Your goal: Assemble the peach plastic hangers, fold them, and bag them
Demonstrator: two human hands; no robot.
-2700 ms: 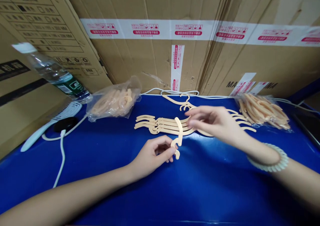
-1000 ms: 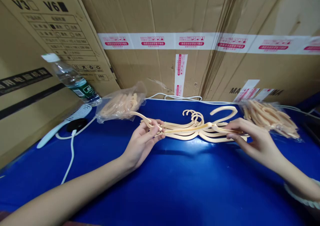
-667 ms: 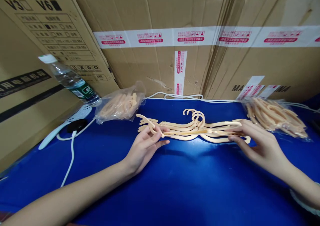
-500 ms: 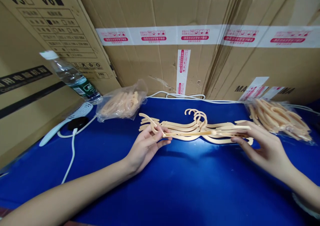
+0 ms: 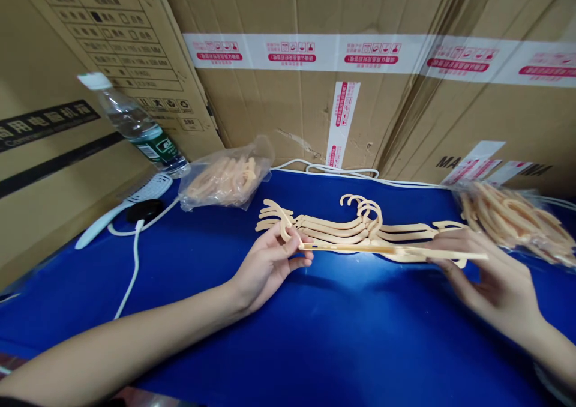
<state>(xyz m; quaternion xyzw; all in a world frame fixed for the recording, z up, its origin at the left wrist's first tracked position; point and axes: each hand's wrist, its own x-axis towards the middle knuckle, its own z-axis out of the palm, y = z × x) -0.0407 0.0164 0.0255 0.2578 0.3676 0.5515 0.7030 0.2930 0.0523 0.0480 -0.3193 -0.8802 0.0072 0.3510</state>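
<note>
A beige folding hanger (image 5: 351, 248) is held edge-on above the blue tabletop, stretched between both hands. My left hand (image 5: 272, 257) pinches its left end, where a curved piece sticks up past the fingers. Around the right part of the hanger my right hand (image 5: 486, 275) is closed, with a straight arm poking out beyond the fingers. Just behind lie several unfolded beige hangers (image 5: 333, 224) in an overlapping row, their hooks pointing away from me. The held hanger partly covers the nearest of these.
Clear bags of folded hangers lie at the left (image 5: 225, 182) and right (image 5: 517, 221). A water bottle (image 5: 148, 143), a pale hairbrush (image 5: 121, 209), a black round device (image 5: 144, 211) and white cables (image 5: 132, 275) are on the left. Cardboard boxes (image 5: 288, 107) wall the back.
The hanger's right arm has swung out straighter, its end now projecting past my right hand. My right hand has moved slightly right and down. The whole view has shifted a little.
</note>
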